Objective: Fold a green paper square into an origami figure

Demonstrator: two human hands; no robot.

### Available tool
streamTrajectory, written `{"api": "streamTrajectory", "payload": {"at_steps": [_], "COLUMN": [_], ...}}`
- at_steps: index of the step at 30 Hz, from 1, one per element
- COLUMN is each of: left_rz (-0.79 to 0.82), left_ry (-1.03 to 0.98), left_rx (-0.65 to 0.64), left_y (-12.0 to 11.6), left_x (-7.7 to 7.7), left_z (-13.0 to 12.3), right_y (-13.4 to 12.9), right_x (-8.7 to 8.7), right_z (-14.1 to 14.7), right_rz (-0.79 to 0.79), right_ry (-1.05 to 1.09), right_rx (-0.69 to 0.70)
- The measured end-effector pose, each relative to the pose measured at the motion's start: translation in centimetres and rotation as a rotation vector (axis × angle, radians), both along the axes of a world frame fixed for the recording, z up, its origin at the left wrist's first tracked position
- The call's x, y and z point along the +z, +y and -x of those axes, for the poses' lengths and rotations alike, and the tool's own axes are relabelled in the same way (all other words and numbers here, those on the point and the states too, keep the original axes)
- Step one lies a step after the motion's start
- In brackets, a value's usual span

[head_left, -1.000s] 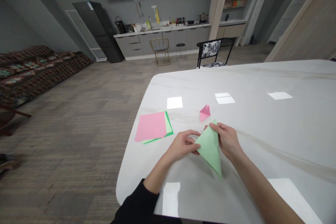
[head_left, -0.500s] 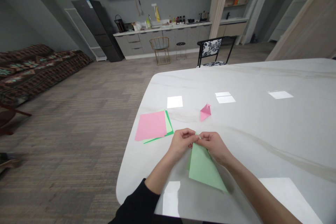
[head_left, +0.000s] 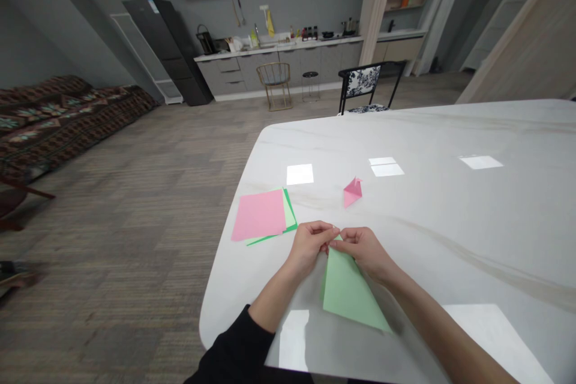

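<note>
Marble-topped table (head_left: 432,150) occupies the foreground, with a kitchen counter (head_left: 279,48) along the far wall. Folded green paper (head_left: 351,291), triangular in outline, lies toward the person's side of the table, its wide end nearest the person. Left hand (head_left: 310,246) and right hand (head_left: 364,252) are both closed in a fingertip pinch on its upper corner, almost touching each other; exact finger placement is hidden. Treat this stock as light, thin and soft: it creases readily, so take hold at folded corners and edges, not flat panels. Beyond the hands, a loose stack of pink paper (head_left: 258,215) overlies green sheets (head_left: 290,219), and a small folded pink paper figure (head_left: 353,192) stands apart on the tabletop.
</note>
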State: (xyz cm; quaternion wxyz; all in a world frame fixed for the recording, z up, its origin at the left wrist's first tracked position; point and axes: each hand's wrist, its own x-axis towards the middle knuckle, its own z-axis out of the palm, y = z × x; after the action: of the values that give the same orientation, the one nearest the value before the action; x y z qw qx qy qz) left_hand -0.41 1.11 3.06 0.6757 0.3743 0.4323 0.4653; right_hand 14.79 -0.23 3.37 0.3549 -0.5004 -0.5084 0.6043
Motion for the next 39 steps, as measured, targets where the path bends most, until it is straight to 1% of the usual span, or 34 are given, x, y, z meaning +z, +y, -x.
{"api": "streamTrajectory", "payload": {"at_steps": [10, 13, 16, 22, 26, 32, 34, 35, 39], "left_rz": [0.014, 0.002, -0.002, 0.078, 0.085, 0.105, 0.082, 0.065, -0.032], "left_ry": [0.003, 0.032, 0.031, -0.044, -0.048, -0.097, -0.074, -0.047, 0.059], "left_rx": [0.014, 0.039, 0.031, 0.012, 0.042, 0.129, 0.114, 0.087, -0.079], "left_y": [-0.1, -0.2, -0.2, -0.1, 0.0, 0.5, 0.5, 0.5, 0.1], "left_x": [0.3, 0.4, 0.4, 0.2, 0.3, 0.9, 1.0, 1.0, 0.8], "left_z": [0.0, 0.0, 0.0, 0.1, 0.1, 0.7, 0.9, 1.0, 0.7], "right_y": [-0.2, -0.2, -0.2, -0.2, -0.2, -0.4, -0.4, -0.4, -0.1], "right_x": [0.6, 0.6, 0.5, 0.3, 0.2, 0.4, 0.5, 0.5, 0.5], "right_z": [0.1, 0.1, 0.1, 0.2, 0.2, 0.2, 0.2, 0.2, -0.1], "right_rz": [0.034, 0.044, 0.034, 0.017, 0.023, 0.068, 0.084, 0.087, 0.070], "right_ry": [0.025, 0.041, 0.040, 0.034, 0.015, 0.036, 0.049, 0.053, 0.063], "right_rx": [0.021, 0.027, 0.024, 0.042, 0.040, 0.029, 0.016, 0.008, -0.020]}}
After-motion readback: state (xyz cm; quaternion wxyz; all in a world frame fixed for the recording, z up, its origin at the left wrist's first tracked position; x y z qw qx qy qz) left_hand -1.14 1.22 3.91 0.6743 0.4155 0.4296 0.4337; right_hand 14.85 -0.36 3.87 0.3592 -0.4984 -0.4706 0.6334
